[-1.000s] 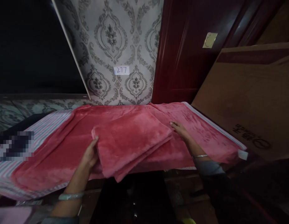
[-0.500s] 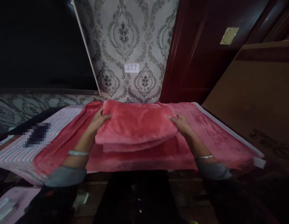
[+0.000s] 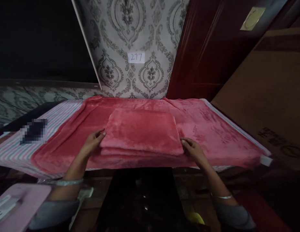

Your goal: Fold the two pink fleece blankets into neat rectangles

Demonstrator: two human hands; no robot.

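A folded pink plush blanket (image 3: 142, 129) lies flat in a neat rectangle, its stacked layers showing along the near edge. Under it, a larger pink plush blanket (image 3: 213, 132) is spread over the table. My left hand (image 3: 94, 141) is at the folded blanket's left edge, thumb and fingers closed on the fabric. At the opposite edge, near the front right corner, my right hand (image 3: 192, 149) pinches the side of the same bundle. The folded blanket partly hides the fingertips of both hands.
A striped cloth (image 3: 67, 108) shows at the table's left, with a blurred dark object (image 3: 35, 131) on it. A large cardboard box (image 3: 268, 96) stands at the right. A black screen (image 3: 43, 42) and a patterned wall are behind. A pink stool-like surface (image 3: 26, 199) is at lower left.
The folded blanket has gone from being held up and tilted to lying flat on the spread blanket. Both hands have come lower, to its side edges. The camera view has shifted slightly.
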